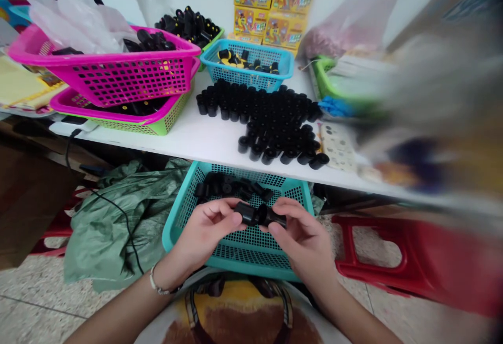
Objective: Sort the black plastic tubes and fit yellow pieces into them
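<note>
My left hand and my right hand meet over a teal basket resting on my lap. Between their fingertips is a small black cylindrical part, or two pressed end to end; I cannot tell which. Both hands pinch it, left on its left end, right on its right end. More loose black parts lie in the far side of the basket. On the white table above, several black cylinders stand upright in a dense cluster.
Stacked pink and green baskets with black parts sit at the table's left, a blue basket and yellow boxes behind. A green bag and cable lie on the floor left, a red stool right. The right side is blurred.
</note>
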`<state>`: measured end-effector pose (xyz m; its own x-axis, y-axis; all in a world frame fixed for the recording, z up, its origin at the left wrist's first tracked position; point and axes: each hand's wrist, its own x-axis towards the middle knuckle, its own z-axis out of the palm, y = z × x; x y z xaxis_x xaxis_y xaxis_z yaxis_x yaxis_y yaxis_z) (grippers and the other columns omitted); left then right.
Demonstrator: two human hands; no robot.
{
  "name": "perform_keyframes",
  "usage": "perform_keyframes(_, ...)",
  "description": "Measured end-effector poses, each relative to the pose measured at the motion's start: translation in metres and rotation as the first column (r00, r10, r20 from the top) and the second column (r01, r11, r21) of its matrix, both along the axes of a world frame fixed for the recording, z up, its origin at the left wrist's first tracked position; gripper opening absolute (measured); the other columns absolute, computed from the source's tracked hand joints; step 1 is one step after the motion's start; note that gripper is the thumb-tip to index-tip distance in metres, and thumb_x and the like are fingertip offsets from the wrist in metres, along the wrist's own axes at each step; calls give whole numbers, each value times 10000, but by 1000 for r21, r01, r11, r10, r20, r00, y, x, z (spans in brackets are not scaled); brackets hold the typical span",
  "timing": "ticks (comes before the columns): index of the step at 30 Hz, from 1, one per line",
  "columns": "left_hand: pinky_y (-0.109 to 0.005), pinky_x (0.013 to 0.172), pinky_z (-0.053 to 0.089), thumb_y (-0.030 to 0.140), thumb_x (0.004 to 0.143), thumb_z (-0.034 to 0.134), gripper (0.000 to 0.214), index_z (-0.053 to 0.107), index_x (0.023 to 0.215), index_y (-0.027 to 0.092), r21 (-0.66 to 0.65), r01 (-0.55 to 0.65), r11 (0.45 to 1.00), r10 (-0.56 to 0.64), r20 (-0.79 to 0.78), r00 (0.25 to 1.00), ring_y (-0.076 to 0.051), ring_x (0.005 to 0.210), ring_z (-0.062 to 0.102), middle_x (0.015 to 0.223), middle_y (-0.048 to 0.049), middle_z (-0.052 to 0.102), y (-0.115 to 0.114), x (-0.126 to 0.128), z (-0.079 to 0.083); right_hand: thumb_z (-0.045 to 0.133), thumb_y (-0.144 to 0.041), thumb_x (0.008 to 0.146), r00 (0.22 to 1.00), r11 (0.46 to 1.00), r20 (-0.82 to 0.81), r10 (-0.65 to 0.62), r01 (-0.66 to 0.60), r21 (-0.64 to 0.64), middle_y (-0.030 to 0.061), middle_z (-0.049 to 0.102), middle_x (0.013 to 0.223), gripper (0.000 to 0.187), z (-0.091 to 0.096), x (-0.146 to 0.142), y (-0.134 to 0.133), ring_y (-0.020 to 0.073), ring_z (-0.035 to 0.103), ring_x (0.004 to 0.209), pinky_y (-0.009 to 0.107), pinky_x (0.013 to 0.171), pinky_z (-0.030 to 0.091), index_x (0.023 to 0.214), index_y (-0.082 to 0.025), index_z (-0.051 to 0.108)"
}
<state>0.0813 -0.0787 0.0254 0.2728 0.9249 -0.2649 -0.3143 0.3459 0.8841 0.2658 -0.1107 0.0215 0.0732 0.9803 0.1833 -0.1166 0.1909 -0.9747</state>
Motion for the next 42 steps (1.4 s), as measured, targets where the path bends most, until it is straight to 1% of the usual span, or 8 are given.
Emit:
perform_keyframes(9, -270, 670, 581, 313, 723, 787, 312, 554, 619, 134, 144, 83, 986, -63, -140, 988, -125, 690, 672, 1014, -82, 715, 5, -13, 3, 716, -208, 811, 997, 999, 74, 21, -23, 27, 41, 580, 1027, 224, 3, 3, 3, 147, 621, 830, 252, 565, 601, 1005, -319, 706)
perform_keyframes(14, -328, 781, 591, 203, 671, 812, 457, 638, 1094, 208, 133, 190, 973, -161, -208, 965, -214, 883, 719, 916, -38, 766, 4, -15, 14, 755, -175, 762, 937, 985, 327, 127, -156, 66, 27, 630, 991, 276, 7, 5, 7, 123, 650, 738, 223, 547, 587, 991, -330, 735)
perform_keyframes(18, -352, 820, 591, 225, 766, 728, 555, 595, 1303, 263, 172, 335, 927, -257, -361, 897, -207, 857, 718, 938, -11, 761, 0, -2, 12, 767, -223, 765, 929, 987, 366, -52, -9, 163, 31, 648, 977, 205, -2, -6, 9, 183, 673, 888, 326, 747, 612, 943, -315, 726)
perform_keyframes(23, -344, 904, 563, 317, 784, 725, 367, 704, 1147, 266, 450, 247, 858, -5, -475, 880, -239, 1102, 639, 1283, -40, 638, 34, 0, 12, 669, -282, 859, 812, 959, 559, -166, 2, 283, 52, 642, 1168, 293, -7, 17, 29, 260, 566, 1174, 493, 1012, 474, 1145, -339, 637)
perform_keyframes(29, -454, 1041, 443, 279, 850, 609, 353, 666, 1188, 194, 633, 303, 712, 431, -735, 524, -260, 1084, 611, 1169, -106, 635, 131, -40, 9, 720, -530, 749, 371, 797, 711, -598, 371, 477, 182, 291, 1432, 767, -17, 90, 79, 403, 294, 1365, 634, 1099, 266, 1381, -227, 409)
perform_keyframes(32, -481, 1009, 458, 301, 809, 662, 616, 470, 1385, 199, 595, 352, 723, 322, -741, 590, -293, 1182, 558, 1330, -147, 528, 161, -42, -6, 743, -633, 658, 355, 883, 813, -462, 270, 384, 200, 88, 1508, 1024, -24, 100, 103, 447, 133, 1423, 637, 1106, 242, 1464, -213, 272)
perform_keyframes(36, -597, 1125, 257, 495, 409, 914, 1389, 131, 1513, 179, 728, 326, 603, 422, -638, 644, -436, 1446, 138, 1547, -254, 95, 166, -6, -24, 756, -686, 586, 353, 953, 886, -300, 150, 262, 145, -50, 1555, 1116, -24, 83, 127, 483, -31, 1437, 652, 1108, 208, 1495, -297, 238)
perform_keyframes(42, -572, 1159, 186, 519, 426, 900, 1341, 147, 1488, 194, 704, 325, 631, 443, -672, 594, -422, 1471, 8, 1543, -241, -28, 180, 38, -25, 766, -561, 650, 367, 968, 899, -239, 162, 191, 94, -67, 1574, 1005, -16, 51, 166, 491, -32, 1433, 665, 1092, 200, 1490, -392, 242)
